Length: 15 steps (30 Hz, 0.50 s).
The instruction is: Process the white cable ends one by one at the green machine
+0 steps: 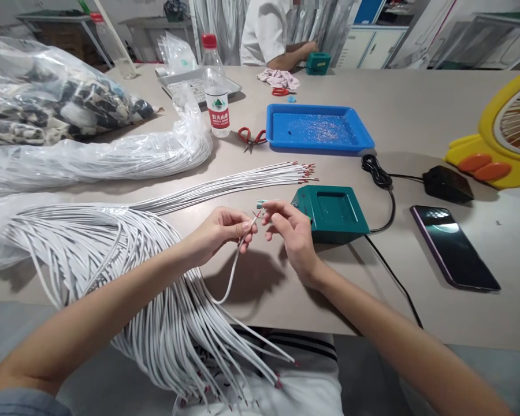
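Observation:
My left hand [230, 226] pinches a white cable [231, 277] close to its stripped end, where thin red and pale wire ends stick out. My right hand [291, 231] is just right of that end, its fingers loosely bent and apart, with nothing visible in them. Behind the right hand sits a green box-shaped device [335, 209] with a recessed top and a small fitting on its left side. A big bundle of white cables [143, 289] spills under my left forearm and over the table's front edge. More cables [225, 184] lie straight, their reddish ends pointing right.
Beyond the device are a blue tray [277, 144] with copper-coloured scraps, red-handled scissors [251, 138] and a water bottle [219, 112]. At right lie a phone [455, 248], a black adapter [448, 184] and a yellow fan [487, 136]. Bagged cables [91, 162] lie left. A person [266, 34] sits opposite.

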Tool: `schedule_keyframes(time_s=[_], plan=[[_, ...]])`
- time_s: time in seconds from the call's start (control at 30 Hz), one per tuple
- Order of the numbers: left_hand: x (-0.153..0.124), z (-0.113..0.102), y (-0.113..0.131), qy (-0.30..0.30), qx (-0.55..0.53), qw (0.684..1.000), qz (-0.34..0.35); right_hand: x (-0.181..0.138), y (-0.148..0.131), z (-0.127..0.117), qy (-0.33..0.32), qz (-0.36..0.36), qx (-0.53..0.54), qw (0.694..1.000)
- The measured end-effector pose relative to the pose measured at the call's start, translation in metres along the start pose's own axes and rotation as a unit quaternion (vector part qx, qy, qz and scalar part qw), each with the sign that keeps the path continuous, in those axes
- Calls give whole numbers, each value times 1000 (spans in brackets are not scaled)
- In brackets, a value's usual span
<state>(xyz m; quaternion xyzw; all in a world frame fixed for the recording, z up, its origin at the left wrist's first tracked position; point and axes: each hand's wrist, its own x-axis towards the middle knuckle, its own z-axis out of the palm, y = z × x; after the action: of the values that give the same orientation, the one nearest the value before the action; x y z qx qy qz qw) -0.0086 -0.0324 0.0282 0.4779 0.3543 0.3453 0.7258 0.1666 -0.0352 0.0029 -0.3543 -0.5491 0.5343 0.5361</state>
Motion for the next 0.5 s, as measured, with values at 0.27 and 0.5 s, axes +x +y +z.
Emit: schedule_keyframes(time_s=[0.27,0.5], plan=[[0,4,-1,-1,105,993,47,0,2,4,-53,-40,-12,998],[0,6,-2,63,171,981,66,0,-1,3,-16,-36,-59,998]])
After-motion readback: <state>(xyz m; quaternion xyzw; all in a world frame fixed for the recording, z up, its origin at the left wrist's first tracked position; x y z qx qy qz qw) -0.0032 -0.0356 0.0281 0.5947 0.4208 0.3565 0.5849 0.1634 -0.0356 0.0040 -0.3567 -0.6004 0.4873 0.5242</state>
